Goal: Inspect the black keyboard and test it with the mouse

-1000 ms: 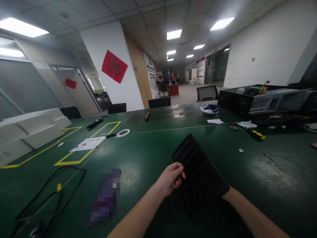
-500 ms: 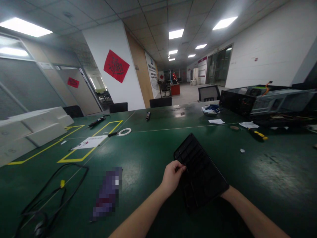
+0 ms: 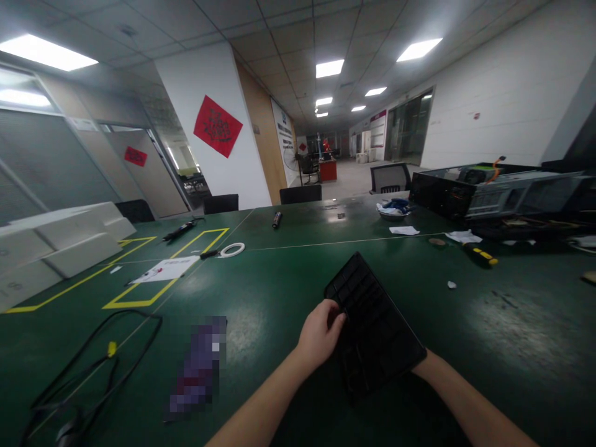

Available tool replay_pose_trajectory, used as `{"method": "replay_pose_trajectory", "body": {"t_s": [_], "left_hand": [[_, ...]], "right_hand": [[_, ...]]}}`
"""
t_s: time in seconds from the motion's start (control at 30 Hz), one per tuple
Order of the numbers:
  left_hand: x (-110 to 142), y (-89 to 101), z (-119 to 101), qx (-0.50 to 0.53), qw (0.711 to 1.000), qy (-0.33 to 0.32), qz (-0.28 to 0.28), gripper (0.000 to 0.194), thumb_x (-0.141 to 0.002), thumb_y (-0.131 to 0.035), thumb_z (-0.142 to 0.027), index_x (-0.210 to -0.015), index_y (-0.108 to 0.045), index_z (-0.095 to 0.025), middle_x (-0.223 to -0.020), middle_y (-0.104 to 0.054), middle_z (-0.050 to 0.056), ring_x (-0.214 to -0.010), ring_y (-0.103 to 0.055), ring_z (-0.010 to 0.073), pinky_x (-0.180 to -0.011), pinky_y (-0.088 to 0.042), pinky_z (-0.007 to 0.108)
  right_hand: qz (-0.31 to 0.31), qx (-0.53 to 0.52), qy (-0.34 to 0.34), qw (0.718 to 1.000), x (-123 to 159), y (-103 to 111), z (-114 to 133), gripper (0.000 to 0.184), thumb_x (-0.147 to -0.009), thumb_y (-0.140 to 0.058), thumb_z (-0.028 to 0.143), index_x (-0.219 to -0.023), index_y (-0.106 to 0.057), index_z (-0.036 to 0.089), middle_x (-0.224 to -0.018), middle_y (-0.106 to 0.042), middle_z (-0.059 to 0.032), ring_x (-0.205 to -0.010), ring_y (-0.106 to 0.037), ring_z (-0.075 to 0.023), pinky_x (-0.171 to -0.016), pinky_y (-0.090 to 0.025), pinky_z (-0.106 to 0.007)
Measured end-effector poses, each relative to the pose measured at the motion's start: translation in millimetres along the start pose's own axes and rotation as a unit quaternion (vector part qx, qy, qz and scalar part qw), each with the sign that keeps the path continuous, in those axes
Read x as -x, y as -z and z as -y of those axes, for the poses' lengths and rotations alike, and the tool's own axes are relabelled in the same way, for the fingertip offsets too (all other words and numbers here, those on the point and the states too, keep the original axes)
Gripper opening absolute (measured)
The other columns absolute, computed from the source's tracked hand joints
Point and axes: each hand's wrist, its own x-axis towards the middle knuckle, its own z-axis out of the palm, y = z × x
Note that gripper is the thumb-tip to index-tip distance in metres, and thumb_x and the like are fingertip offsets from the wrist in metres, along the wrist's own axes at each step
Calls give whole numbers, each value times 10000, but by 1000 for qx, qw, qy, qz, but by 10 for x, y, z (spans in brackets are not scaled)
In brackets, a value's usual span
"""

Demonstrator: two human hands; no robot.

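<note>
A flat black plastic panel (image 3: 372,323) with a ribbed grid is held tilted above the green table (image 3: 279,285), in front of me. My left hand (image 3: 320,333) pinches its left edge, fingers curled closed on it. My right hand is hidden behind the panel's near right corner; only the forearm (image 3: 460,403) shows, so I cannot see its fingers.
A black cable (image 3: 88,366) and a blurred-out object (image 3: 198,366) lie at the near left. White foam blocks (image 3: 56,245), yellow tape lines and a tape ring (image 3: 231,249) sit further left. An open computer case (image 3: 493,189), paper scraps and a yellow-black tool (image 3: 479,253) are at the right.
My left hand's fingers have slid slightly further onto the panel's left edge. The panel stays about where it was; the view has shifted a little.
</note>
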Motion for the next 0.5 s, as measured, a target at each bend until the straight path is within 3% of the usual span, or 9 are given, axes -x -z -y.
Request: {"method": "replay_pose_trajectory", "body": {"t_s": [0.13,0.3,0.5], "left_hand": [[-7,38,2,-16,999,-29,39,88,-788,-490,-206,-785,-578,-202,-781,-570,34,-723,-507,165,-663,-363,263],[-23,3,-17,-85,996,17,22,193,-827,-455,-334,-770,-564,-185,-730,-561,35,-678,-504,168,-614,-357,273],[-9,21,-52,-65,995,-48,52,149,-779,-439,-100,-849,-544,-178,-840,-548,29,-778,-505,145,-713,-408,269]], "right_hand": [[-12,-68,-40,997,-9,-5,-17,341,-802,-435,437,-955,-576,167,-843,-635,-69,-800,-592,-187,-745,-496,-420],[-24,-113,-71,991,-10,-29,-5,384,-771,-433,488,-942,-593,184,-914,-647,-89,-859,-588,-216,-775,-481,-410],[-33,-124,-86,988,-8,-25,0,367,-708,-516,487,-850,-608,161,-840,-643,-86,-813,-573,-216,-774,-467,-408]]}}
